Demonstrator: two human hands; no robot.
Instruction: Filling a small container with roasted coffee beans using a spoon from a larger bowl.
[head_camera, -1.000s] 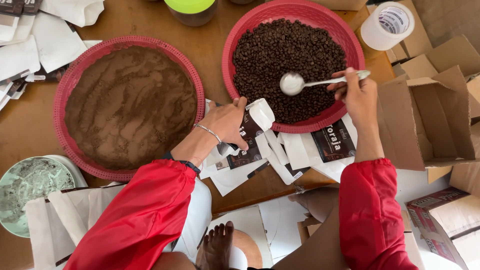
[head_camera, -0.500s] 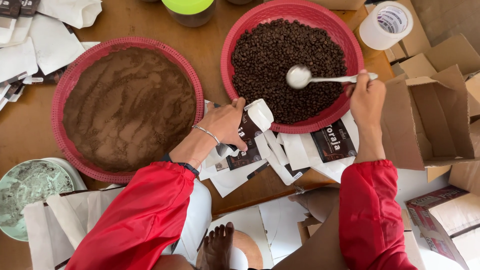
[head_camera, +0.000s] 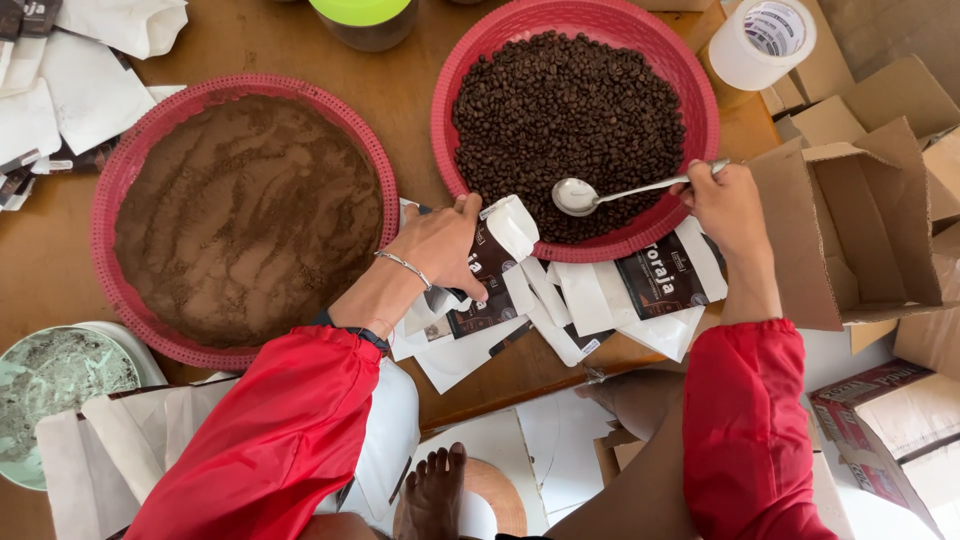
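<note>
Head view: right hand (head_camera: 728, 205) grip pinches spoon (head_camera: 625, 190) lying sideways, bowl pointing left over beans (head_camera: 565, 115).

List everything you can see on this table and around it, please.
Bean basket: one, red, top centre, holds dark coffee beans.
Powder basket: one, red, left, holds brown ground coffee.
Pouches: several, white and black, below the bean basket.
Tape roll: one, white, top right.
Cardboard boxes: several, brown, right.
Jar lid: one, green, top.
Spoon: one, silver, over the beans.
Left hand: holds an open pouch.
Right hand: holds the spoon.
</note>
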